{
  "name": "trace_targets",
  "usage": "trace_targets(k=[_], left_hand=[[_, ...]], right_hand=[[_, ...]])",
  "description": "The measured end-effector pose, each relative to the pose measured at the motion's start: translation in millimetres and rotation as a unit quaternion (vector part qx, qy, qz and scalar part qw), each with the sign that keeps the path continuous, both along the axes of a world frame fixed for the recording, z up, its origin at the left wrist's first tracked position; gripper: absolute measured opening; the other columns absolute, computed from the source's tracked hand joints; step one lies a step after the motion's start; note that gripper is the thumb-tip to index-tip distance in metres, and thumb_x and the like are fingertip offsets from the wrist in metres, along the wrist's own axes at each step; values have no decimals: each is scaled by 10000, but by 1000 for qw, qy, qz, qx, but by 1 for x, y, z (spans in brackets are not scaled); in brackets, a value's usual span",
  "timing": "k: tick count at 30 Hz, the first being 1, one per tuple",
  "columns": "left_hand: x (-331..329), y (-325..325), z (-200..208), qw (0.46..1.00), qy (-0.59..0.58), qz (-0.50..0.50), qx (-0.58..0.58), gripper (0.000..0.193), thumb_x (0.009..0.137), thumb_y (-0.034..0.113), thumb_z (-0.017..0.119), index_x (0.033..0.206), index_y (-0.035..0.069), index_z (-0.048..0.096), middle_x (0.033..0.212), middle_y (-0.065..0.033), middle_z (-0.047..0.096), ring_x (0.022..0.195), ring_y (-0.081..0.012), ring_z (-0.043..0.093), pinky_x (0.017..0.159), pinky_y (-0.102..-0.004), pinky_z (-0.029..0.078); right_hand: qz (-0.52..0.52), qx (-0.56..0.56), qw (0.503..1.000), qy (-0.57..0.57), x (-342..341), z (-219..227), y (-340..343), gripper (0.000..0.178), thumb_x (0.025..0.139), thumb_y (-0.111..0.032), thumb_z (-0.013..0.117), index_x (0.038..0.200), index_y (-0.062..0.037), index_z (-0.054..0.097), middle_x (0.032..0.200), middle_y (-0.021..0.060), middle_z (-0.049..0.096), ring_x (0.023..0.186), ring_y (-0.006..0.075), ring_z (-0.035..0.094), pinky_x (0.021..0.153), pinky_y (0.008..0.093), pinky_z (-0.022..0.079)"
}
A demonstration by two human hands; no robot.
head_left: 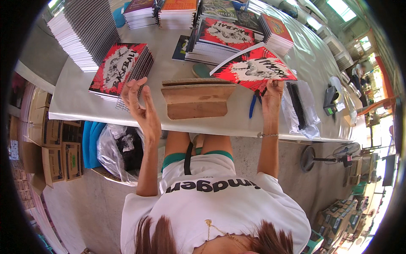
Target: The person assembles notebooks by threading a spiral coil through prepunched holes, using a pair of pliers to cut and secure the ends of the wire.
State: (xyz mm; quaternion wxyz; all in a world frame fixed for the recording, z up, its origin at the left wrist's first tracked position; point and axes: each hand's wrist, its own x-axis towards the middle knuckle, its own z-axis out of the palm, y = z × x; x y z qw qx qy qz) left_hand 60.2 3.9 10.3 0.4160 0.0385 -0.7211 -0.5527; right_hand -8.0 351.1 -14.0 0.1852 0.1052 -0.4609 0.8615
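My right hand (272,95) pinches the near right corner of a red, black and white notebook (249,67), held tilted above the table. Its far left edge shows white; whether a coil binds it I cannot tell. With fingers apart and nothing in it, my left hand (144,111) is raised beside a short stack of matching spiral-bound notebooks (116,70). Between the hands stands a brown angled wooden rest (196,103) at the table's near edge. Just left of my right wrist lies a tool with blue handles (252,106). Black binding coils (297,106) lie in clear plastic to the right.
A tall stack of coil-bound books (86,31) rises at the far left. More notebook piles (177,12) line the table's (165,63) far side. A black device (330,99) sits at the right. Below are cardboard boxes (53,144), a plastic-lined container (120,148) and a fan (344,154).
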Motion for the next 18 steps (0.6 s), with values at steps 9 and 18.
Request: trace_targets(k=[9,18], left_hand=[[-8,0,-13,990,-26,-110,90,453,921,185,640,1319,37,484,1312,-83,442,1243,-187,417,1057,-374,356],[-44,-29,-42,939,-59,-318,113,674,821,47,720,1408,40,390,1061,4,533,940,-68,483,911,-224,393]], right_hand=[[-2,146,987,-68,14,-41,-41,437,915,-20,607,1326,-88,474,1119,14,525,1032,84,510,899,261,434],[-265,698,665,-12,9,-27,7,663,789,31,539,1427,-103,420,1340,196,468,1282,399,369,1042,509,321]])
